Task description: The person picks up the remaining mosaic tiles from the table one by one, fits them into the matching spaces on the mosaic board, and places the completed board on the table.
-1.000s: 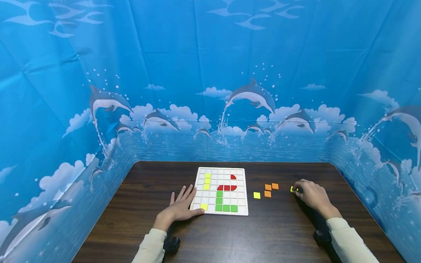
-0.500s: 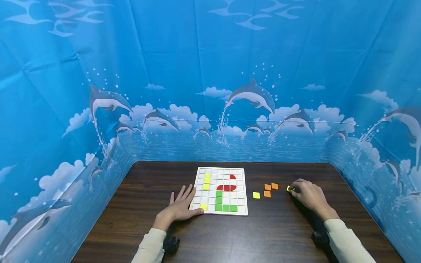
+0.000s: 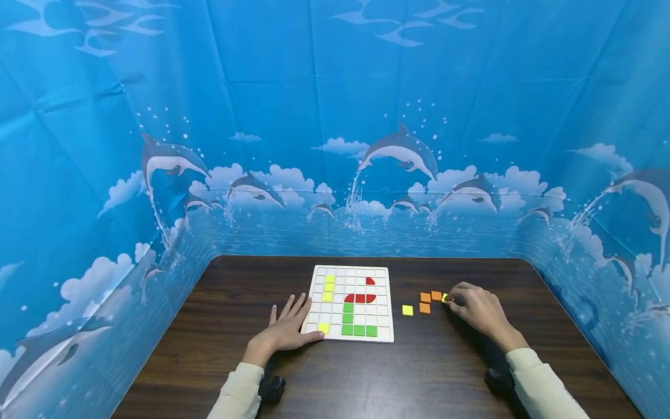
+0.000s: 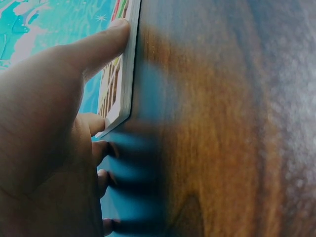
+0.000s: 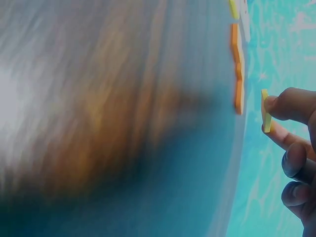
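A yellow square tile (image 5: 267, 111) is pinched between the thumb and a finger of my right hand (image 3: 480, 309), and in the right wrist view it is raised off the table. That hand is just right of several orange square tiles (image 3: 425, 297). My left hand (image 3: 285, 333) lies with fingers spread at the left edge of a white grid board (image 3: 384, 311), its thumb on the near left corner. On the board are yellow squares (image 3: 328, 287), red rounded and square pieces (image 3: 360, 298), and green squares (image 3: 348, 319) in an L shape.
A loose yellow tile (image 3: 407, 310) lies between the board and the orange tiles. The dark wooden table (image 3: 398, 378) is backed by a blue dolphin-print curtain (image 3: 335, 145) on its far side and both flanks.
My right hand has moved left with the yellow tile, from the right side of the table to beside the orange tiles. The left hand has stayed in place on the board.
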The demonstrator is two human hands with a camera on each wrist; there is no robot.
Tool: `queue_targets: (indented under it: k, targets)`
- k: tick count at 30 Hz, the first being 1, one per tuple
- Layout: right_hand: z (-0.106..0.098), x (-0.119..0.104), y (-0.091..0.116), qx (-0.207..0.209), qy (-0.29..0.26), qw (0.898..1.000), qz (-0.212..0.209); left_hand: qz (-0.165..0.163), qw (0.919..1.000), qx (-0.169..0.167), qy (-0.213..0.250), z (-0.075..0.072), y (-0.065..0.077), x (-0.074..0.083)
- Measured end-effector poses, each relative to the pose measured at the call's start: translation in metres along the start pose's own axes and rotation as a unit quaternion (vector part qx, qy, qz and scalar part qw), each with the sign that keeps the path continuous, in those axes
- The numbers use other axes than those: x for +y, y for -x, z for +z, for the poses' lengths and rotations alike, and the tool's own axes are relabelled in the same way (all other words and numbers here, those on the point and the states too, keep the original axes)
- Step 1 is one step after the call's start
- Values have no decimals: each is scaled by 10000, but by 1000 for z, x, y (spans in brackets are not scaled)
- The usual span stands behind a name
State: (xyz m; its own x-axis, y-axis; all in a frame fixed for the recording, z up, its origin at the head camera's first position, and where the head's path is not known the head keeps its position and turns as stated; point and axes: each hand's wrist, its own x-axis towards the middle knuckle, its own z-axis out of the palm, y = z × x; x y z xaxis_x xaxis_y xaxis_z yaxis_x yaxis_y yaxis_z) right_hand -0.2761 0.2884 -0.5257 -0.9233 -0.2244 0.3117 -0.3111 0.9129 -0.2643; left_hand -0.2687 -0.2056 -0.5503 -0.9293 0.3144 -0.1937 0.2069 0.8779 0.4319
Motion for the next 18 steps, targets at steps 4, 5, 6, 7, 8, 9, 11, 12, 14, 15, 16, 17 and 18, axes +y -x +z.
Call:
queue_targets:
  k: [4, 5, 6, 7, 8, 9, 11, 12, 14, 15, 16, 17, 18]
  targets:
    - [1, -9, -3, 87, -48, 9999, -116, -30, 10000, 60, -27, 2, -2, -2]
    - [1, -11, -4, 127, -55, 9998, -154, -49, 10000, 21, -43, 1, -1, -1]
    - [1, -14, -5, 161, -62, 9997, -190, -27, 10000, 30, -22, -1, 0, 1]
    - [2, -16, -6, 193, -70, 9995, -227, -18, 10000, 3, -31, -2, 1, 2]
    - [2, -18, -7, 224, -78, 9994, -258, -1, 10000, -2, -1, -4, 3, 4]
    - [2, -21, -8, 245, -86, 9992, -288, 15, 10000, -13, 23, -6, 5, 7]
    - [3, -26, -10, 268, -124, 9990, -339, 62, 9999, -37, 80, -9, 7, 9]
    - [3, -29, -12, 265, -139, 9989, -359, 80, 9999, -21, 106, -9, 8, 9]
    - [3, -35, -14, 281, -196, 9986, -391, 47, 9999, -29, 98, -7, 5, 6]
    - [4, -38, -15, 292, -223, 9985, -411, 37, 10000, -18, 84, -5, 4, 5]
    - [4, -41, -16, 315, -262, 9982, -437, 36, 10000, 3, 77, -3, 2, 2]
    - [4, -44, -17, 340, -290, 9979, -475, 14, 10000, 7, 55, -1, 1, 0]
    - [4, -48, -18, 364, -306, 9976, -507, 3, 10000, 28, 35, 0, -1, -2]
